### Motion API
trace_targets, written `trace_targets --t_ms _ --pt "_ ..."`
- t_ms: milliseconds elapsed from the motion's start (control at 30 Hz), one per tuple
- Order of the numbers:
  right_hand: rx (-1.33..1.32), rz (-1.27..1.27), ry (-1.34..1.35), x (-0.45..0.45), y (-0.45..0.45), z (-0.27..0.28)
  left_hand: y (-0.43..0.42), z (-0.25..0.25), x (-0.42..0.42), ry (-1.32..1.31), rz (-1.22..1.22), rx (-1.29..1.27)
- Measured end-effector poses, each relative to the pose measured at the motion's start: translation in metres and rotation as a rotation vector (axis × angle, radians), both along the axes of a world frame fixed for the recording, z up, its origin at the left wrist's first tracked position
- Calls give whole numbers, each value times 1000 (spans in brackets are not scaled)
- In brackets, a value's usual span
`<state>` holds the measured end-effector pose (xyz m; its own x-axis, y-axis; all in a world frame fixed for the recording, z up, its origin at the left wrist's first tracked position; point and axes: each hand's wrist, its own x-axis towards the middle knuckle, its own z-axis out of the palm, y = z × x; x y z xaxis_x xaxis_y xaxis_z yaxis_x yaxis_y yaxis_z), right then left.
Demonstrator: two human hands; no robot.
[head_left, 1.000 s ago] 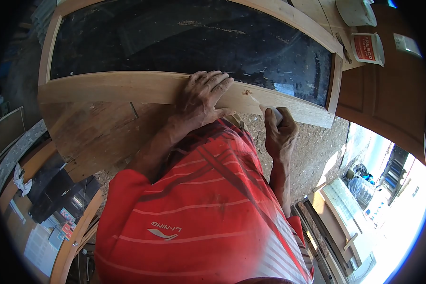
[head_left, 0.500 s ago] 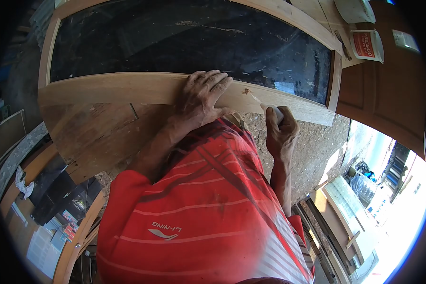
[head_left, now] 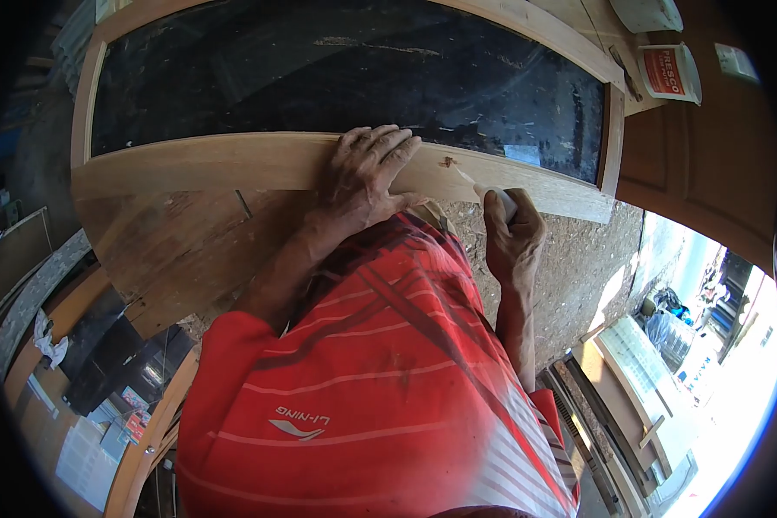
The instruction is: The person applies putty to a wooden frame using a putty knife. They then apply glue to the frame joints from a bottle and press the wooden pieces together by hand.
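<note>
A pale wooden frame [head_left: 224,164] lies across the work surface, with a dark, scuffed glossy panel [head_left: 319,69] set inside it. My left hand [head_left: 367,173] rests flat over the near rail, fingers stretched towards the panel and thumb at the rail's front edge. In my closed right hand [head_left: 515,229] is a thin tool with a whitish handle [head_left: 505,204]; its narrow pale end points up and left over the rail. Just beyond that end, a small brown, rough spot [head_left: 448,161] marks the wood. Whether the tool's end touches the rail I cannot tell.
A white tub with a red label [head_left: 669,73] stands at the far right beside another white container [head_left: 647,13]. A brown panelled door [head_left: 691,155] is on the right. Boards [head_left: 630,388] lean at lower right, and cluttered planks and glossy sheets [head_left: 138,354] fill the left.
My view has shifted very slightly. Both hands keep nearly the same place, and the tool's end still points at the brown spot.
</note>
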<state>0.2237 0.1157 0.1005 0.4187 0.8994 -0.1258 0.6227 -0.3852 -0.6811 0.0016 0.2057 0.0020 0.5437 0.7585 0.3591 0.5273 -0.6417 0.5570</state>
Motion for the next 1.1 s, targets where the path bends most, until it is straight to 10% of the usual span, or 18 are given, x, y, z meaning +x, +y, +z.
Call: trace_targets --t_ms 1100 --pt "-20 -3 18 2 6 0 -1 2 -1 15 -6 -21"
